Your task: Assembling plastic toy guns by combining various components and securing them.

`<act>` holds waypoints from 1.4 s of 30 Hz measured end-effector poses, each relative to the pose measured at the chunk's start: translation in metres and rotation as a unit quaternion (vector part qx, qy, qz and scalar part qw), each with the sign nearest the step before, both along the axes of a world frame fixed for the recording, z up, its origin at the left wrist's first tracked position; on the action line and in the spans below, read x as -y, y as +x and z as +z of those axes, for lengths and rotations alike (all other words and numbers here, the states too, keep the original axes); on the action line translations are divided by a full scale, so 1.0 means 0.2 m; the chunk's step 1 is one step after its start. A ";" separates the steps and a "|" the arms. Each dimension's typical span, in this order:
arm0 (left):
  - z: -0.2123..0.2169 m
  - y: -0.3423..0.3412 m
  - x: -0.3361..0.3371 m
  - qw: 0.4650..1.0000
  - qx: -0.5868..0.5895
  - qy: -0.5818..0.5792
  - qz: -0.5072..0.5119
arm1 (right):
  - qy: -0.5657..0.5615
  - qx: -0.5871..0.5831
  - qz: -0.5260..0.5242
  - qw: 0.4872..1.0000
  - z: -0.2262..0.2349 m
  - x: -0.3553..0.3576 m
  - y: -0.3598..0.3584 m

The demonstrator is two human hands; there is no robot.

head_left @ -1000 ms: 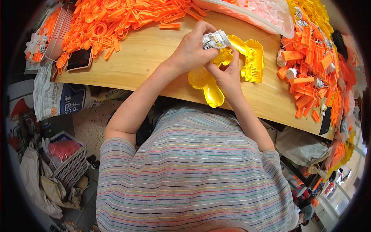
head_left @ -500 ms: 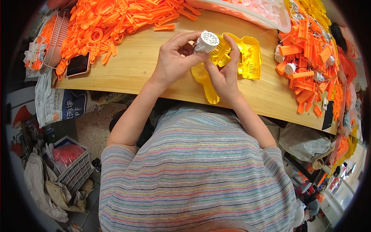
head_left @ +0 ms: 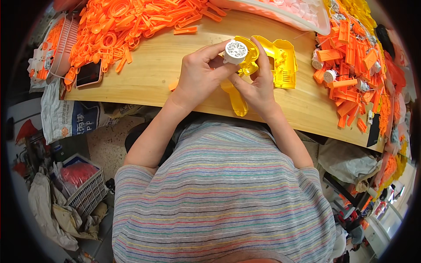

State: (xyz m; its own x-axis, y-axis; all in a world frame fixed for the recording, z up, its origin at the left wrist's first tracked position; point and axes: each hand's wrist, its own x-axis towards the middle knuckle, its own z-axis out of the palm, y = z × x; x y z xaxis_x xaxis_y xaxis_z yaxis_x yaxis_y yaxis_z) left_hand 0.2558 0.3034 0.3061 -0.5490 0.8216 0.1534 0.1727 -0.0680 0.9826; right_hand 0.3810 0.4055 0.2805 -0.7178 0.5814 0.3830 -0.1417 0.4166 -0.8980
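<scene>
Between the fingers and thumb of my left hand (head_left: 201, 74) is a round white plastic part (head_left: 236, 50), its cut-out patterned face turned up. My right hand (head_left: 258, 90) grips a yellow plastic shell piece (head_left: 249, 65) right beside the white part, index finger stretched along its far edge. Below the hands a yellow handle (head_left: 237, 103) points toward the table's near edge; whether it joins the gripped piece is hidden. Just right of my right hand, an open yellow shell half (head_left: 285, 65) lies on the table, its ribbed inside showing.
Orange plastic parts (head_left: 127, 26) are heaped at the far left, near a phone (head_left: 88, 73). A white tray (head_left: 307, 24) of pale parts stands at the back. Orange parts with wires and white rounds (head_left: 346, 74) pile up at right. An orange piece (head_left: 173, 85) lies by my left wrist.
The white part has shifted slightly left and down with my left hand, and the yellow piece has turned beside it. A small orange piece now shows by my left wrist.
</scene>
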 end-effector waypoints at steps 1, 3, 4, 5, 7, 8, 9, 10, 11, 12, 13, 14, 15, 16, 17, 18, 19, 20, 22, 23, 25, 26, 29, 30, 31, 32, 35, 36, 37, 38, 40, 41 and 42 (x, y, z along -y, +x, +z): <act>0.01 0.00 0.00 1.000 0.000 -0.001 0.000 | -0.001 0.000 0.000 1.000 0.00 0.00 0.00; 0.04 0.01 0.00 0.999 -0.018 -0.032 0.005 | -0.003 -0.007 -0.001 1.000 0.00 0.00 0.00; 0.04 0.02 0.00 0.999 -0.018 -0.032 0.004 | -0.003 -0.008 -0.002 1.000 0.00 0.00 0.00; 0.04 0.02 -0.01 0.999 -0.009 -0.031 0.005 | 0.017 -0.008 -0.006 1.000 0.00 0.00 0.00; 0.03 0.03 -0.01 1.000 -0.001 -0.029 0.005 | 0.036 -0.010 -0.011 0.999 0.01 0.01 0.00; 0.02 0.03 -0.01 1.000 0.006 -0.007 0.015 | 0.062 -0.004 -0.017 0.998 0.03 0.02 0.01; 0.01 0.04 -0.01 0.999 0.013 0.016 0.024 | 0.088 0.002 -0.023 0.996 0.03 0.03 0.01; 0.01 0.04 -0.01 1.000 0.012 0.016 0.023 | 0.088 0.001 -0.024 0.996 0.03 0.04 0.01; 0.01 0.05 0.00 0.999 0.033 0.033 0.021 | 0.103 -0.012 -0.021 0.994 0.02 0.04 0.00; 0.02 0.05 0.00 0.997 0.053 0.051 0.019 | 0.119 -0.026 -0.019 0.992 0.02 0.05 0.00; 0.02 0.05 0.01 0.997 0.052 0.052 0.017 | 0.119 -0.027 -0.021 0.992 0.03 0.05 0.00; 0.02 0.05 0.01 0.997 0.058 0.054 0.014 | 0.124 -0.033 -0.014 0.992 0.03 0.05 0.00; 0.02 0.05 0.02 0.996 0.064 0.057 0.010 | 0.128 -0.040 -0.007 0.991 0.03 0.05 -0.01; 0.02 0.04 0.02 0.996 0.062 0.058 0.008 | 0.128 -0.041 -0.009 0.991 0.05 0.05 -0.01; 0.01 0.04 0.02 0.996 0.064 0.063 0.008 | 0.114 -0.064 -0.013 0.991 0.09 0.06 -0.02; 0.00 0.04 0.02 0.995 0.065 0.068 0.007 | 0.099 -0.087 -0.018 0.991 0.11 0.08 -0.02; 0.00 0.04 0.02 0.996 0.064 0.068 0.004 | 0.099 -0.089 -0.021 0.991 0.11 0.09 -0.04; -0.01 0.04 0.02 0.998 0.032 0.054 0.004 | 0.033 -0.123 -0.045 0.991 0.11 0.11 -0.07; -0.01 0.04 0.02 0.999 0.000 0.040 -0.001 | -0.031 -0.158 -0.073 0.984 0.11 0.14 -0.10; 0.00 0.04 0.01 0.999 -0.006 0.036 0.006 | -0.043 -0.132 -0.090 0.986 0.12 0.15 -0.11; 0.00 0.05 0.00 0.999 -0.013 0.033 0.009 | -0.054 -0.107 -0.111 0.987 0.12 0.14 -0.11; 0.00 0.05 0.00 0.999 -0.011 0.038 0.013 | -0.059 -0.093 -0.114 0.987 0.11 0.14 -0.11; 0.00 0.04 -0.02 0.999 -0.014 0.049 0.006 | -0.060 -0.092 -0.123 0.986 0.10 0.13 -0.11; 0.00 0.04 -0.02 0.998 -0.019 0.054 -0.003 | -0.056 -0.104 -0.126 0.985 0.09 0.13 -0.11; 0.01 0.03 -0.03 0.998 -0.020 0.054 -0.005 | -0.055 -0.105 -0.128 0.985 0.08 0.12 -0.12; 0.03 0.01 -0.04 0.997 -0.076 0.027 -0.019 | -0.109 -0.141 -0.130 0.975 0.06 0.11 -0.12; 0.07 -0.02 -0.09 0.984 -0.170 -0.028 -0.051 | -0.173 -0.179 -0.134 0.959 0.02 0.08 -0.10; 0.08 -0.03 -0.11 0.974 -0.206 -0.057 -0.069 | -0.173 -0.145 -0.148 0.963 -0.01 0.06 -0.09; 0.09 -0.04 -0.13 0.974 -0.206 -0.058 -0.068 | -0.172 -0.111 -0.161 0.965 -0.03 0.04 -0.07; 0.10 -0.04 -0.15 0.963 -0.242 -0.088 -0.077 | -0.189 -0.099 -0.147 0.966 -0.05 0.02 -0.05; 0.11 -0.05 -0.18 0.950 -0.277 -0.118 -0.084 | -0.183 -0.089 -0.134 0.970 -0.12 -0.03 -0.01; 0.11 -0.05 -0.20 0.934 -0.330 -0.105 -0.090 | -0.177 -0.079 -0.122 0.973 -0.15 -0.05 0.00; 0.11 -0.06 -0.21 0.915 -0.381 -0.092 -0.095 | -0.186 -0.058 -0.106 0.975 -0.17 -0.07 0.03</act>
State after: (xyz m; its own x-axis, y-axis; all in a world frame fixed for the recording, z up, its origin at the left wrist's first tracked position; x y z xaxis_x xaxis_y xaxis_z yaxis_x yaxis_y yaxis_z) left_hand 0.2441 0.3463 0.3273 -0.1844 0.9419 0.2806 0.8147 -0.0133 0.5798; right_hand 0.3860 0.4197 0.2459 -0.5306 0.8264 0.1886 -0.1984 0.0952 -0.9755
